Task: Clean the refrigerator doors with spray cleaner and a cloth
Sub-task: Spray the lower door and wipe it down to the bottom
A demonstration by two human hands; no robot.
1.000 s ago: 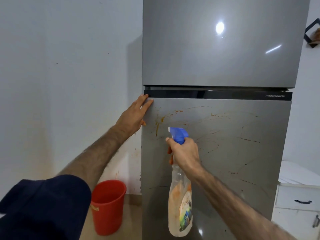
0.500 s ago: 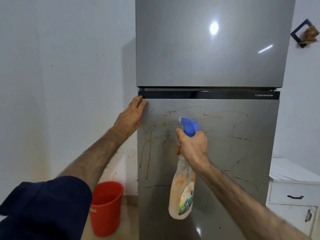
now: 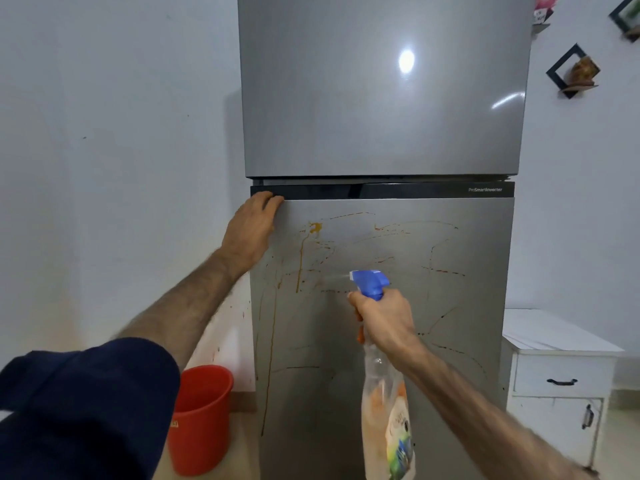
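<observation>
Right hand (image 3: 384, 323) grips the spray bottle (image 3: 386, 410), nozzle misting the lower refrigerator door (image 3: 450, 341); left hand (image 3: 251, 226) curls over that door's top left corner. Early stage: orange-brown streaks (image 3: 301, 265) remain, no cloth in view, wiping undone; upper door (image 3: 346, 98) looks clean.

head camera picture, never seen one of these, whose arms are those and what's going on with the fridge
The camera sits on a person's head and looks forward and down, so the two bare arms are the wearer's own. There is no machine here. The left hand grips the top left corner of the lower refrigerator door, which is streaked with orange and brown stains. The right hand holds a spray bottle by its neck, its blue nozzle aimed at the door; a faint mist shows at the tip. The upper door looks clean. A red bucket stands on the floor at left, a white cabinet at right. No cloth shows.
</observation>
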